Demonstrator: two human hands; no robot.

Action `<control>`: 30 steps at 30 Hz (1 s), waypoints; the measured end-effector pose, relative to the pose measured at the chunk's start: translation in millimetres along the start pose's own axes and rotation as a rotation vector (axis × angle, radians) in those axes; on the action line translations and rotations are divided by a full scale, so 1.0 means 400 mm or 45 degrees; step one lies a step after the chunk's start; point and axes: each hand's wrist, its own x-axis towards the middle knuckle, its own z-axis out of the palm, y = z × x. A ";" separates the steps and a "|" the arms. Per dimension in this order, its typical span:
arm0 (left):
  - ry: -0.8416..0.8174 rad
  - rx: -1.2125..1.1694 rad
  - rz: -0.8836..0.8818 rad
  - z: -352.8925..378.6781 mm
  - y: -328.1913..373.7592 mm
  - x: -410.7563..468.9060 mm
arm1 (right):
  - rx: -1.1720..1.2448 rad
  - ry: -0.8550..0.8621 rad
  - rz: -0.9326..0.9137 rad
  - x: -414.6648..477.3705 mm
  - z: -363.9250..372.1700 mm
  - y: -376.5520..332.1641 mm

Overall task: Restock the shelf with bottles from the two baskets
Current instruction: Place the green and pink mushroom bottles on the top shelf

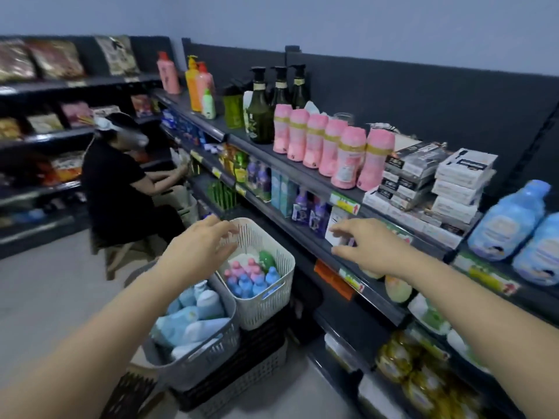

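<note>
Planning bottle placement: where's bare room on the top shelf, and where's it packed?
Free: a narrow front strip of the top shelf ahead of the pink bottles, and the gap between the lone pink bottle and the orange pump bottle. Crowded: stacked boxes through blue bottles at the right.

The white basket (266, 306) has finely slotted walls and holds pink and blue small bottles (245, 285) beside a green bottle (266, 259). The grey basket (196, 367) carries pale blue bottles (208, 303). On the dark grey shelf (308, 179) stand gold-banded pink bottles (328, 143) and dark green pump bottles (260, 116).
</note>
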 end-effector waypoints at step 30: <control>-0.161 -0.205 -0.828 0.449 -0.566 0.246 | 0.224 -0.684 0.003 1.061 0.716 0.016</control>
